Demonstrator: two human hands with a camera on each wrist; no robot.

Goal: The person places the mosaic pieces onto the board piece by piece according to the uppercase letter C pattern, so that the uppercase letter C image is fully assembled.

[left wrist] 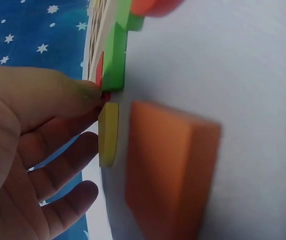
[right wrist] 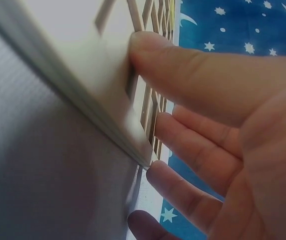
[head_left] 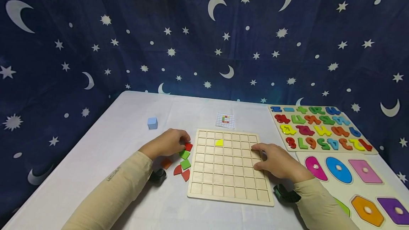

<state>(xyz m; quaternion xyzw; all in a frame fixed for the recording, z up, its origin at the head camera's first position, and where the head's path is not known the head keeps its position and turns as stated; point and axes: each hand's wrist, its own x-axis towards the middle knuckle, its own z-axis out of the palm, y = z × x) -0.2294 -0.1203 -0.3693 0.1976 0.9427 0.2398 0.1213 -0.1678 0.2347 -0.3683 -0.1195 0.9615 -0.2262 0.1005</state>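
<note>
My left hand (head_left: 167, 143) reaches to the loose pieces left of the wooden grid board (head_left: 230, 200), its thumb and forefinger pinching a small red piece (head_left: 189, 147). Below those fingertips lie two green squares (head_left: 185, 164), two red quarter-round pieces (head_left: 186, 175) and an orange square (head_left: 166, 163). A yellow piece (left wrist: 108, 135) shows beside the fingers in the left wrist view; the hand hides it from the head camera. On the board sits one yellow quarter-round piece (head_left: 219, 142). My right hand (head_left: 278, 160) rests on the board's right edge, fingers extended and thumb on the grid.
Behind the board lies a small pattern card (head_left: 225, 120) with a printed grid. A blue cube (head_left: 152, 123) stands at the back left. To the right are a number puzzle board (head_left: 278, 125) and a shape puzzle board (head_left: 335, 191) with knobbed pieces.
</note>
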